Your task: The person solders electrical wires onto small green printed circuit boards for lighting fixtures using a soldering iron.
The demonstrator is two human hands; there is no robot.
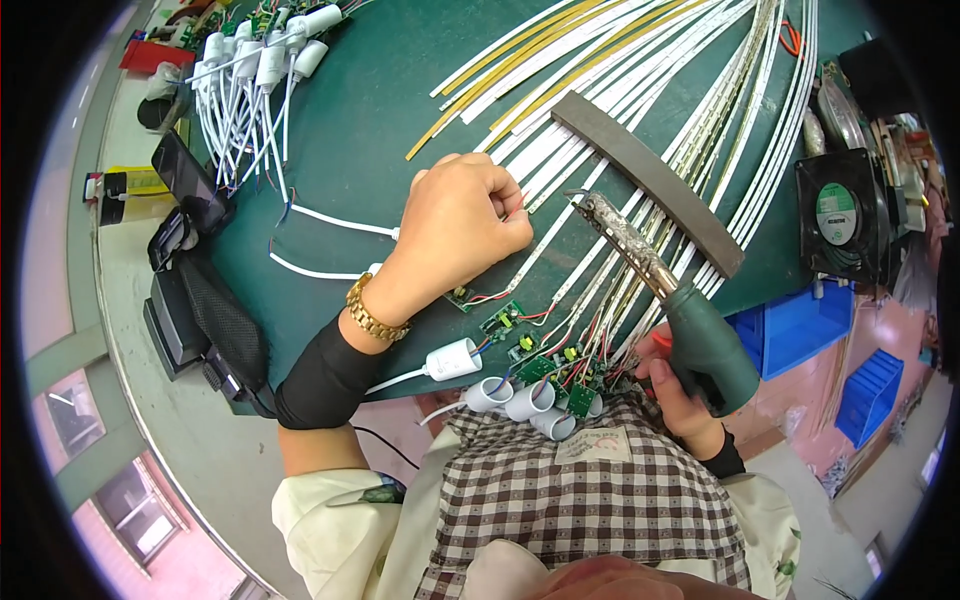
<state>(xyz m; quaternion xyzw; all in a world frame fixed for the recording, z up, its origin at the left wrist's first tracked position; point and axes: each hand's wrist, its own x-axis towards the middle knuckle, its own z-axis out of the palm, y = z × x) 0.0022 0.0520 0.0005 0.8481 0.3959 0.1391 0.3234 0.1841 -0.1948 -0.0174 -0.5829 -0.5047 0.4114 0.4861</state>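
My left hand (465, 215) is closed in a pinch over the white strips (560, 165), and a thin red wire shows at its fingertips. A gold watch sits on that wrist. My right hand (680, 395) grips the dark green handle of a soldering iron (645, 255), whose metal tip points up and left, close to the left fingertips but apart from them. Between my hands and my body lie several small green circuit boards (503, 320), wired to strips by red and white leads. White cylindrical caps (452, 359) with cables lie beside them.
A dark grey bar (650, 180) lies across the strips on the green table mat (350, 110). More white caps (268, 68) with cables are bunched at the far left. A phone (185, 170) stands at the left edge. At right are a black fan (840, 215) and a blue crate (800, 330).
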